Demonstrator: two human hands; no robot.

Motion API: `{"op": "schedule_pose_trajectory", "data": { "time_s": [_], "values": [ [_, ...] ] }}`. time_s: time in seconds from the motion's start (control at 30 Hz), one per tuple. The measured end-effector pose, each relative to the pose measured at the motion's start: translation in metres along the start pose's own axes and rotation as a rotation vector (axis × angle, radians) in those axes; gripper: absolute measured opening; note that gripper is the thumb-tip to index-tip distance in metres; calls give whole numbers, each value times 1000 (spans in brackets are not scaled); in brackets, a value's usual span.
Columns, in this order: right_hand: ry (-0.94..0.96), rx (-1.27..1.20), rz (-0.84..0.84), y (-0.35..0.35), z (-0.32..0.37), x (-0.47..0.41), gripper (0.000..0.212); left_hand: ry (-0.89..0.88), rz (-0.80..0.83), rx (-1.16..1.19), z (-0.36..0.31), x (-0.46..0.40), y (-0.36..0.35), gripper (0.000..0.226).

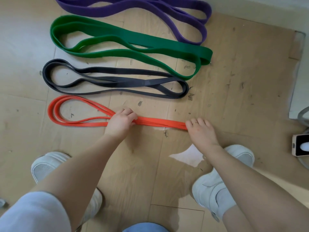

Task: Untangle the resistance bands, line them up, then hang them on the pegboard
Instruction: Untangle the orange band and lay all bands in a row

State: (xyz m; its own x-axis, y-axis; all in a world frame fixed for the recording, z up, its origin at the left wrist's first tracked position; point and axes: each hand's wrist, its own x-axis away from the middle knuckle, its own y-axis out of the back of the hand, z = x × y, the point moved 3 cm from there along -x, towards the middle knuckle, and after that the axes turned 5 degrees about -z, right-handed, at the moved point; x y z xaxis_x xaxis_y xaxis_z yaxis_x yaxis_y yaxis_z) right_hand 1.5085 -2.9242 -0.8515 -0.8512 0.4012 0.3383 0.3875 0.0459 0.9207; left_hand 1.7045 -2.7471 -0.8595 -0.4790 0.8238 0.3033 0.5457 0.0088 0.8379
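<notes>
Several resistance bands lie in parallel rows on the floor: purple (133, 7) farthest, then green (127, 41), black (113, 81), and orange (160, 123) nearest me. My left hand (121, 121) grips the orange band near its middle, fingers curled over the strands. At the band's right end, my right hand (200, 129) covers the loop with its fingers curled down onto it; the end itself is hidden. The orange band's left loop lies open on the floor. No pegboard is in view.
Scuffed cardboard sheets (234, 81) cover the wooden floor under the bands. My white shoes (215, 191) stand close behind my hands. A phone (300, 144) lies at the right edge beside a grey ring-shaped base. A white wall runs along the top right.
</notes>
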Motion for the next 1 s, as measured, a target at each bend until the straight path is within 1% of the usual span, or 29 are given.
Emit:
{"op": "schedule_pose_trajectory", "data": {
  "time_s": [0.07, 0.13, 0.17, 0.2, 0.23, 0.3, 0.37, 0.4, 0.47, 0.5, 0.57, 0.6, 0.63, 0.67, 0.73, 0.77, 0.8, 0.83, 0.9, 0.97, 1.0],
  "values": [
    [-48, -14, -17, 2, 11, 3, 16, -47, -42, -60, -3, 5, -1, 21],
    [-164, -36, 59, 12, 19, -2, 24, 8, -39, -92, -3, 5, 0, 25],
    [-196, -50, 85, 17, 25, -7, 38, 28, -39, -107, 0, 4, 1, 27],
    [-183, -75, 108, 21, 34, -13, 55, 32, -49, -122, 3, 4, 3, 30],
    [-127, -98, 123, 29, 47, -20, 64, 20, -47, -144, 7, 6, 4, 32],
    [8, -180, 73, 46, 83, -36, 68, -5, -53, -198, 22, 14, 9, 38],
    [124, -285, 77, 64, 122, -51, 72, 10, -24, -165, 41, 26, 16, 51],
    [167, -308, 83, 70, 141, -58, 75, 11, -20, -175, 53, 34, 20, 56],
    [209, -347, 69, 78, 175, -74, 81, -3, -52, -278, 80, 43, 36, 58],
    [230, -332, 73, 79, 192, -81, 83, 34, -32, -325, 95, 46, 42, 61],
    [197, -242, 34, 76, 217, -98, 81, 126, 2, -325, 123, 49, 53, 72],
    [163, -218, 13, 79, 224, -105, 77, 153, 14, -327, 135, 48, 57, 76],
    [166, -198, 19, 80, 230, -111, 70, 143, 46, -366, 143, 45, 59, 77],
    [182, -193, 24, 80, 233, -115, 58, 109, 66, -392, 145, 43, 61, 78],
    [260, -256, -15, 81, 238, -114, 26, -32, 65, -438, 143, 40, 63, 82],
    [319, -263, -53, 82, 239, -109, 30, -99, 73, -483, 142, 39, 63, 80],
    [356, -230, -84, 81, 239, -102, 37, -170, 55, -544, 143, 39, 60, 73],
    [371, -190, -119, 80, 237, -97, 40, -211, 25, -588, 146, 39, 57, 63],
    [394, -176, -127, 68, 234, -89, 39, -210, 14, -588, 147, 43, 58, 42],
    [352, -180, -47, 72, 230, -89, 40, -174, -46, -551, 146, 48, 62, 21],
    [321, -170, -50, 77, 229, -90, 41, -169, -78, -523, 147, 52, 62, 14]
  ]
}}
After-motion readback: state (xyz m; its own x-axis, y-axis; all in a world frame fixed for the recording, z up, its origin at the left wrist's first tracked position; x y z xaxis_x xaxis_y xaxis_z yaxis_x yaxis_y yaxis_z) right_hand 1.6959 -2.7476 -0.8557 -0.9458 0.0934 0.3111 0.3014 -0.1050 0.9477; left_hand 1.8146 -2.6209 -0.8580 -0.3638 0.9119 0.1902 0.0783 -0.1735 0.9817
